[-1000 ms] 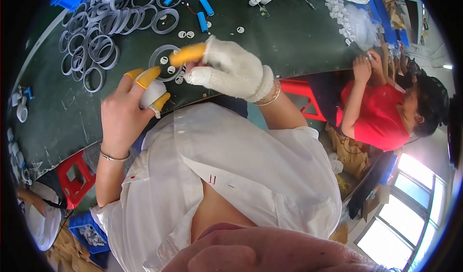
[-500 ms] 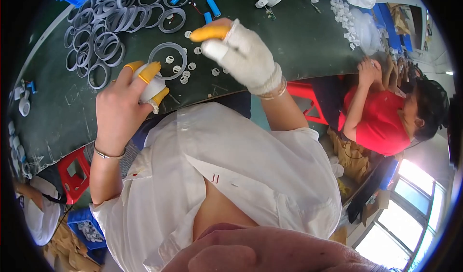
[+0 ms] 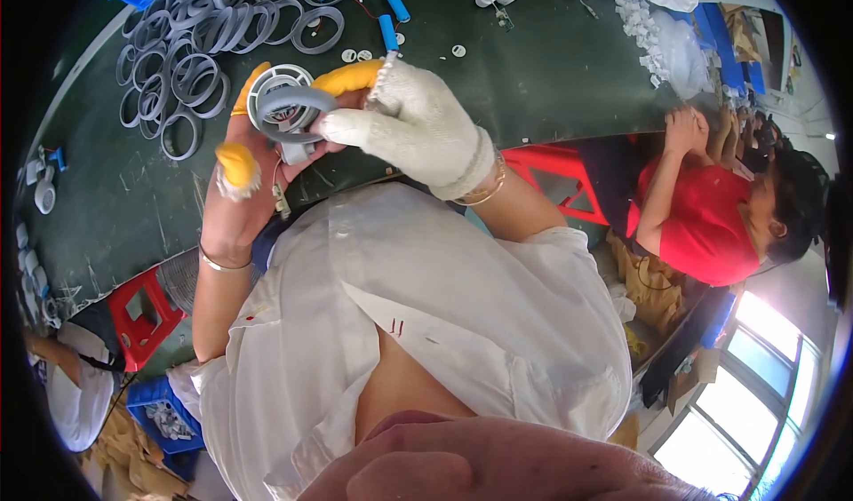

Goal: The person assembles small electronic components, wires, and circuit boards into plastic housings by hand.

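My left hand (image 3: pixel 235 194), bare with yellow fingertip covers, holds a round white part (image 3: pixel 283 92) with a small body under it. My right hand (image 3: pixel 413 128), in a white knit glove with a yellow fingertip, holds a grey ring (image 3: pixel 293 110) against the face of that white part. Both hands are raised close together above the near edge of the dark green table (image 3: pixel 551 75).
A heap of grey rings (image 3: pixel 191 57) lies at the table's far left. Blue cylinders (image 3: pixel 388 32), small white discs and white parts lie further back. A person in red (image 3: pixel 702 217) sits at the right. Red stools (image 3: pixel 142 310) and a blue bin stand below.
My right hand came back from the table with a grey ring and brought it to the white part. My left hand lifted that part up and nearer.
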A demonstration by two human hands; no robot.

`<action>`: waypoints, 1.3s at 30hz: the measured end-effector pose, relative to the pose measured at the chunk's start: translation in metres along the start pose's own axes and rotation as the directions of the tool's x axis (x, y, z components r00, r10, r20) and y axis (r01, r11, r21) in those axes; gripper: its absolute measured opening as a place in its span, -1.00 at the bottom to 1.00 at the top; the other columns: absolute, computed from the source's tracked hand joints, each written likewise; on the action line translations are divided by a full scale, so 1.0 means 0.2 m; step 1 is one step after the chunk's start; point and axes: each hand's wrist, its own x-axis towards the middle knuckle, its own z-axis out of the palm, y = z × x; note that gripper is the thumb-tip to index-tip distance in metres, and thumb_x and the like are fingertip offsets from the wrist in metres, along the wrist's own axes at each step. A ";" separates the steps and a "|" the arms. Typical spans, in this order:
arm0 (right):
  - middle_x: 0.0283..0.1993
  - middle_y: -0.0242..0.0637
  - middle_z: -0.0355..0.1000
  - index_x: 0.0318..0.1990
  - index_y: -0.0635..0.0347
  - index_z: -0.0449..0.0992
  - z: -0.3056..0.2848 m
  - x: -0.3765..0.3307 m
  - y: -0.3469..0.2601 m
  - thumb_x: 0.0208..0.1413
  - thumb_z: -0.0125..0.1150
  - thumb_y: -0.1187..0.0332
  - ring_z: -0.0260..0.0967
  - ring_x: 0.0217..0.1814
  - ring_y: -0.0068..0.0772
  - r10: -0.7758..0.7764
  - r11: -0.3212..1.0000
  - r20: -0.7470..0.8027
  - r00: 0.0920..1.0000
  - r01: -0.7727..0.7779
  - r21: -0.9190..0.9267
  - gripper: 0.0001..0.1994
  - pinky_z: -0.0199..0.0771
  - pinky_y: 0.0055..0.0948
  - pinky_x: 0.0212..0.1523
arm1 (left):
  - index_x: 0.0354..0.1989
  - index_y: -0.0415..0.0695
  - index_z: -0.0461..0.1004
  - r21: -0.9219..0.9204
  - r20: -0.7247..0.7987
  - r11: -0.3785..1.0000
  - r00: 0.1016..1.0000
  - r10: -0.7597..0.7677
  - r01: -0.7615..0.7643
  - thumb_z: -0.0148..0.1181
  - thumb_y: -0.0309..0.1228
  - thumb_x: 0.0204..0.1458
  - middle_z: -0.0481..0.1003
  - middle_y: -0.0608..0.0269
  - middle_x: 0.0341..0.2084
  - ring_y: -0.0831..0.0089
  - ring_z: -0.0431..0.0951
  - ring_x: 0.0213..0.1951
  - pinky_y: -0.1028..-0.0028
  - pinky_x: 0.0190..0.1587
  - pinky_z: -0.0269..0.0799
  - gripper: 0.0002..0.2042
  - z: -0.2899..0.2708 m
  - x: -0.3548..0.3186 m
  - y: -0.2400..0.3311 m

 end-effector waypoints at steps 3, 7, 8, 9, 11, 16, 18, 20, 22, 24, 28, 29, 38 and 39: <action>-0.51 -0.28 0.39 -0.28 0.28 0.57 -0.03 0.01 0.01 -0.05 0.38 0.27 0.31 -0.51 -0.42 -0.147 0.939 -0.001 0.989 0.139 -0.315 -0.73 0.29 -0.39 -0.47 | 0.40 -0.06 -0.13 -0.001 0.001 1.000 1.000 0.015 -0.015 0.37 -0.25 -0.04 0.23 0.11 0.21 0.21 0.34 0.18 0.16 0.18 0.37 -0.10 0.03 -0.02 -0.02; -0.50 -0.26 0.36 -0.33 0.24 0.59 -0.01 -0.01 0.02 -0.11 0.40 0.26 0.28 -0.53 -0.26 -0.363 0.829 -0.027 0.932 0.309 -0.467 -0.75 0.27 -0.36 -0.48 | 0.40 -0.03 -0.10 0.084 -0.028 0.996 0.999 0.042 -0.039 0.41 -0.50 -0.12 0.26 0.14 0.19 0.25 0.35 0.17 0.25 0.14 0.41 -0.07 0.03 -0.03 -0.04; -0.50 -0.26 0.36 -0.33 0.24 0.59 0.00 -0.01 0.01 -0.11 0.40 0.26 0.28 -0.53 -0.26 -0.357 0.832 -0.030 0.934 0.303 -0.465 -0.75 0.27 -0.36 -0.48 | 0.40 -0.02 -0.09 0.141 -0.039 0.989 0.998 0.054 -0.048 0.40 -0.51 -0.12 0.27 0.16 0.18 0.26 0.36 0.16 0.27 0.13 0.42 -0.08 0.03 -0.03 -0.04; -0.51 -0.27 0.35 -0.33 0.22 0.59 0.00 -0.02 -0.01 -0.11 0.41 0.25 0.28 -0.53 -0.27 -0.302 0.852 -0.035 0.953 0.253 -0.457 -0.75 0.28 -0.36 -0.48 | 0.40 0.00 -0.08 0.196 -0.050 0.979 0.997 0.067 -0.056 0.39 -0.53 -0.12 0.28 0.17 0.17 0.28 0.37 0.15 0.29 0.11 0.43 -0.08 0.03 -0.03 -0.04; -0.52 -0.29 0.34 -0.32 0.21 0.60 0.01 -0.03 -0.01 -0.11 0.41 0.25 0.29 -0.53 -0.28 -0.240 0.872 -0.040 0.970 0.197 -0.448 -0.75 0.28 -0.36 -0.48 | 0.40 0.00 -0.07 0.203 -0.075 0.978 0.995 0.070 -0.054 0.38 -0.55 -0.12 0.29 0.19 0.17 0.29 0.38 0.14 0.30 0.11 0.43 -0.09 0.03 -0.03 -0.05; -0.53 -0.31 0.31 -0.31 0.20 0.60 0.01 -0.04 0.03 -0.14 0.43 0.23 0.30 -0.54 -0.30 -0.203 0.904 -0.087 0.975 0.153 -0.399 -0.73 0.27 -0.38 -0.49 | 0.39 0.00 -0.05 0.212 -0.085 0.974 0.991 0.101 -0.081 0.37 -0.55 -0.10 0.32 0.20 0.14 0.32 0.40 0.12 0.33 0.09 0.44 -0.11 0.02 -0.02 -0.07; -0.53 -0.31 0.31 -0.31 0.20 0.60 0.01 -0.04 0.04 -0.14 0.43 0.23 0.29 -0.54 -0.30 -0.208 0.913 -0.088 0.974 0.161 -0.375 -0.72 0.27 -0.38 -0.49 | 0.39 0.00 -0.05 0.221 -0.084 0.971 0.991 0.108 -0.087 0.36 -0.55 -0.09 0.32 0.20 0.14 0.32 0.41 0.11 0.33 0.09 0.45 -0.13 0.02 -0.02 -0.08; -0.53 -0.31 0.31 -0.32 0.21 0.60 0.01 -0.04 0.04 -0.15 0.43 0.23 0.29 -0.54 -0.30 -0.213 0.920 -0.088 0.973 0.169 -0.352 -0.72 0.27 -0.38 -0.50 | 0.39 0.00 -0.05 0.228 -0.080 0.969 0.990 0.117 -0.096 0.35 -0.56 -0.08 0.32 0.19 0.14 0.33 0.41 0.11 0.34 0.09 0.45 -0.14 0.02 -0.02 -0.08; -0.52 -0.29 0.32 -0.31 0.21 0.60 -0.01 -0.03 0.03 -0.14 0.43 0.24 0.31 -0.51 -0.27 -0.290 0.850 -0.018 0.957 0.248 -0.465 -0.72 0.29 -0.37 -0.47 | 0.38 -0.01 -0.02 0.235 -0.098 0.968 0.988 0.118 -0.092 0.32 -0.58 -0.05 0.32 0.18 0.14 0.32 0.41 0.11 0.33 0.10 0.47 -0.18 0.03 -0.02 -0.08; -0.52 -0.30 0.32 -0.31 0.20 0.60 -0.01 -0.03 0.03 -0.14 0.42 0.24 0.32 -0.50 -0.26 -0.253 0.864 -0.034 0.967 0.210 -0.458 -0.73 0.30 -0.37 -0.47 | 0.38 -0.01 -0.01 0.230 -0.110 0.969 0.988 0.113 -0.085 0.30 -0.59 -0.04 0.32 0.18 0.14 0.31 0.41 0.12 0.32 0.10 0.47 -0.20 0.04 -0.02 -0.08; -0.49 -0.29 0.37 -0.31 0.18 0.61 0.02 0.00 0.05 -0.13 0.41 0.25 0.34 -0.45 -0.27 -0.339 0.892 -0.162 0.927 0.262 -0.367 -0.75 0.32 -0.38 -0.45 | 0.37 -0.01 0.02 0.230 -0.107 0.970 0.989 0.103 -0.076 0.30 -0.58 -0.03 0.32 0.17 0.14 0.29 0.41 0.12 0.30 0.10 0.48 -0.22 0.03 -0.01 -0.09; -0.49 -0.29 0.37 -0.31 0.18 0.61 0.01 0.01 0.05 -0.13 0.41 0.25 0.34 -0.45 -0.27 -0.343 0.891 -0.163 0.925 0.265 -0.370 -0.75 0.32 -0.38 -0.45 | 0.37 -0.01 0.02 0.231 -0.103 0.970 0.989 0.105 -0.079 0.30 -0.58 -0.03 0.32 0.17 0.14 0.29 0.41 0.12 0.30 0.10 0.48 -0.22 0.03 -0.01 -0.08; -0.46 -0.26 0.43 -0.27 0.21 0.61 -0.02 -0.03 -0.11 -0.06 0.40 0.23 0.39 -0.47 -0.41 -0.040 0.951 -0.080 0.996 0.013 -0.308 -0.74 0.36 -0.49 -0.44 | 0.38 0.01 0.00 0.216 -0.124 0.975 0.989 0.075 -0.047 0.35 -0.51 -0.05 0.33 0.17 0.13 0.31 0.41 0.12 0.30 0.10 0.47 -0.18 0.04 -0.01 -0.09; -0.47 -0.26 0.42 -0.26 0.21 0.61 -0.02 -0.03 -0.09 -0.05 0.39 0.23 0.40 -0.48 -0.43 -0.078 0.940 -0.084 0.993 0.045 -0.338 -0.74 0.37 -0.50 -0.44 | 0.38 0.01 -0.01 0.220 -0.127 0.975 0.989 0.072 -0.043 0.37 -0.50 -0.06 0.33 0.17 0.13 0.31 0.41 0.11 0.30 0.10 0.47 -0.17 0.05 -0.01 -0.09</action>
